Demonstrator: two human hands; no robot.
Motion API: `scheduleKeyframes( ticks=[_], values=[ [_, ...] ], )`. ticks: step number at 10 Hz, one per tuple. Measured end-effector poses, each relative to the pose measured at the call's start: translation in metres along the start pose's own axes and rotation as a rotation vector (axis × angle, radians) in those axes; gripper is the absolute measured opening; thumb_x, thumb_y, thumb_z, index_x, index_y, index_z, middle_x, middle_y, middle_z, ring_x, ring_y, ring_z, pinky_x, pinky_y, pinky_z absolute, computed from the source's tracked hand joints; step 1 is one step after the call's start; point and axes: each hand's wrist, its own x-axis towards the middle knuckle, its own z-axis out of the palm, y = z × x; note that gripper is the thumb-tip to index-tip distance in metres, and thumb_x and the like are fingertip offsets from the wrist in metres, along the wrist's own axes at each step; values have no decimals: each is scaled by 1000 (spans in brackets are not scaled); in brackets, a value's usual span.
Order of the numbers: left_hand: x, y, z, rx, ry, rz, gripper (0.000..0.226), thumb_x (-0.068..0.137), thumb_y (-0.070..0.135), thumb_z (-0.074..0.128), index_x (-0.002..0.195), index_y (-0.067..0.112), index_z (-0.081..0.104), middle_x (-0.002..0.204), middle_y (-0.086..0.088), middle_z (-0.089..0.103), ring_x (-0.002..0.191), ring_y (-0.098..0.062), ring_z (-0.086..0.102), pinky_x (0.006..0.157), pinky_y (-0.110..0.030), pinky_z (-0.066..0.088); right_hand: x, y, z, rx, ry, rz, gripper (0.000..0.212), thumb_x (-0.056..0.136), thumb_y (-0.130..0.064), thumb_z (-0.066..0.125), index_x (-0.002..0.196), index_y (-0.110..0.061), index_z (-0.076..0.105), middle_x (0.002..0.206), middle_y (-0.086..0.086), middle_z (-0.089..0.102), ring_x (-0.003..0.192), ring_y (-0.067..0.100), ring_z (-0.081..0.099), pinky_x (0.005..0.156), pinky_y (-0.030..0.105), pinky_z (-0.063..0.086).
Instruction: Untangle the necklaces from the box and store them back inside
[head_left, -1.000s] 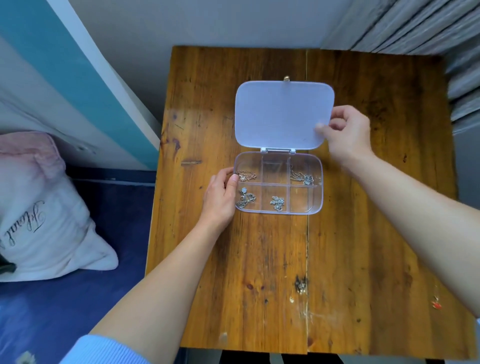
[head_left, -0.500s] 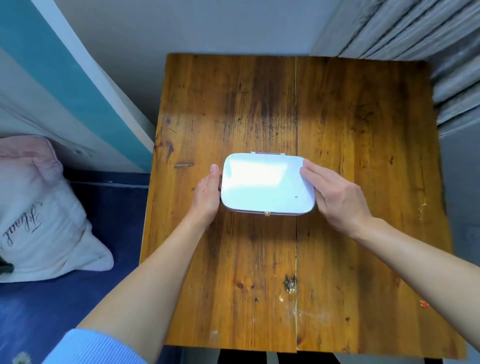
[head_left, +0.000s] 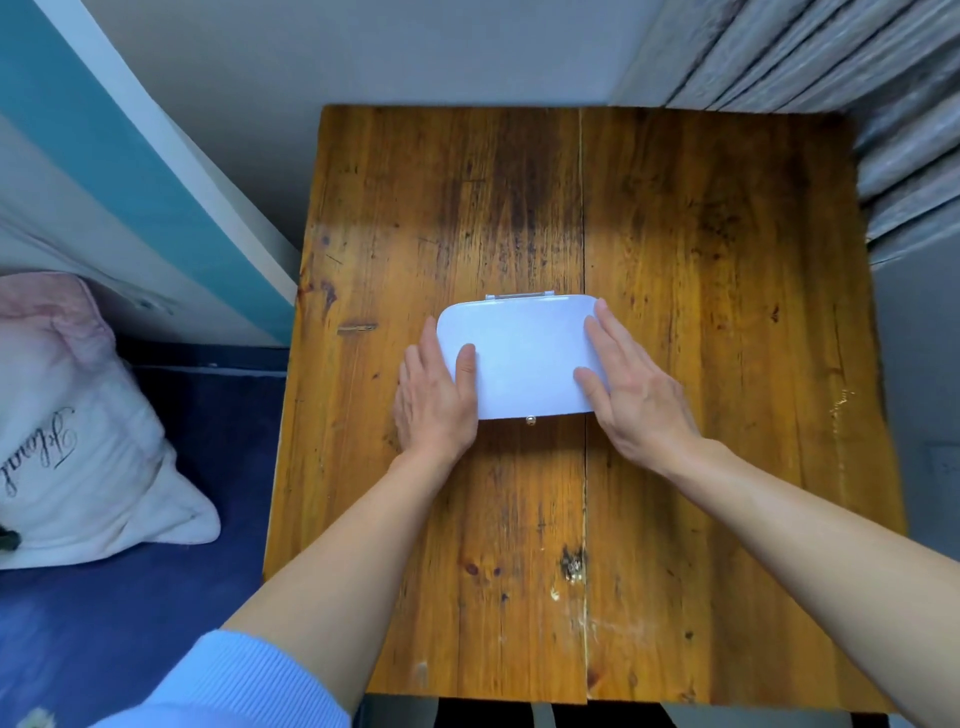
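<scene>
Head view: the closed white box (head_left: 524, 358) sits mid-tabletop (head_left: 701, 260), its clasp (head_left: 530, 420) at 6 o'clock. The left hand (head_left: 434, 400) lies flat at its 9 o'clock end, thumb on the lid. The right hand (head_left: 631, 395) presses straight-fingered on the 3 o'clock end.

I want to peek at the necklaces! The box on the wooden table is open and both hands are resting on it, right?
Not quite. The box is closed, its lid down, as the head view shows. It does sit on the wooden table, with the left hand and right hand resting on it.
</scene>
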Motion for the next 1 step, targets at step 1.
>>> scheduleKeyframes(
  ticks=[1],
  values=[
    [-2, 2, 2, 36, 33, -12, 62, 99, 51, 29, 151, 18, 21, 131, -11, 47, 122, -30, 46, 94, -45, 40, 9, -8, -20, 35, 7, 35, 54, 99, -35, 47, 147, -15, 34, 158, -1, 27, 142, 19, 28, 107, 41, 35]
  ],
)
